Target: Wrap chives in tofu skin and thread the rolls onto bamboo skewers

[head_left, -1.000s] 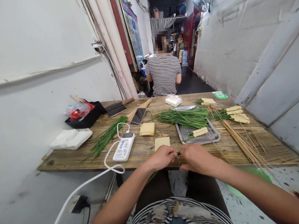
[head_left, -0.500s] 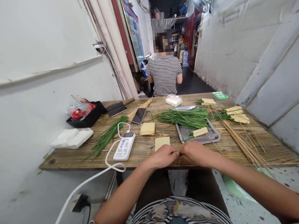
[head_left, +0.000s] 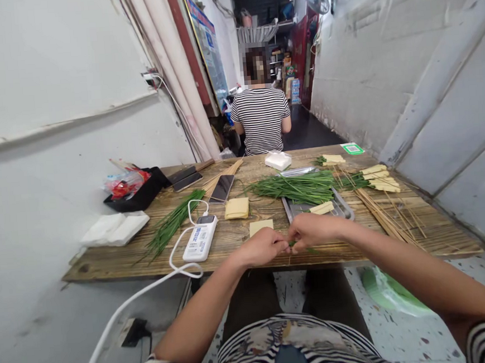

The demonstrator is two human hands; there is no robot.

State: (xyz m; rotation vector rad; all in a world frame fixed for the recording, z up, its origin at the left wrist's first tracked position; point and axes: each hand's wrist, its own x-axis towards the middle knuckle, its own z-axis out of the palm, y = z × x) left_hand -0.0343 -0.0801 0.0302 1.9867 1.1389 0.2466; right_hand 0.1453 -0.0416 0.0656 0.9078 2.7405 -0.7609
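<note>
At lower centre, the left hand [head_left: 265, 248] and right hand [head_left: 317, 229] are pinching green strands [head_left: 292, 244] between closed fingertips, apparently steadying them together; right of centre, loose greens [head_left: 295, 188] are lying across a tray [head_left: 349, 211], seemingly for easy reach.

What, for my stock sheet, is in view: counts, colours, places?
Table: one, brown, centre
Tray: one, silver, table right
Stalks: two piles, green, tray and table left
Sheets: two lots, yellow, table centre
Rolls: several, yellow, tray and table right
Skewers: many, tan, table right and back
Phone: one, dark, table centre
Flat items: two, black, table back
Power bank: one, white, table left
Box: one, black, table left
Tissues: one pile, white, table left
Pack: one, white, table back
Tub: one, green, floor right
Fan: one, grey, wall
Coworker: one, striped top, beyond table
Left hand, right hand: two, bare, table front
</note>
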